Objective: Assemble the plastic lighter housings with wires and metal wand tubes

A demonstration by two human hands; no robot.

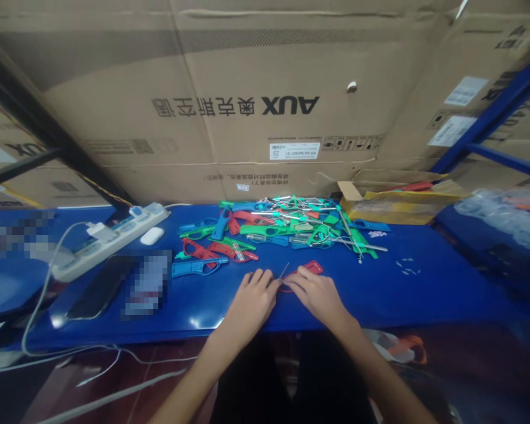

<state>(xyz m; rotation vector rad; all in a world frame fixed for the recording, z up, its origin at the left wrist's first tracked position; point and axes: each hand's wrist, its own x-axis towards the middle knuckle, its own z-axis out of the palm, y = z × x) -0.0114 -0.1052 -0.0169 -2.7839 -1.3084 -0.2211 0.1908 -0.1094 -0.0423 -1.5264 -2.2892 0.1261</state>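
Observation:
My left hand [255, 296] and my right hand [314, 294] rest side by side on the blue table [424, 288], fingertips pinched together. Between them lies a red plastic lighter shell [307, 269], with a thin metal pin [284, 270] sticking up from where the fingers meet. My right hand grips the red shell's near end; my left hand pinches the pin's base. Behind them spreads a pile of red, green and blue lighter shells and metal tubes [282, 227].
A white power strip [110, 238] with plugs and a white mouse [152, 235] lie at the left beside a dark phone [99, 287]. An open cardboard box [393, 203] stands at the right. Large cardboard cartons [247, 106] wall the back. Small white bits [407, 266] dot the table.

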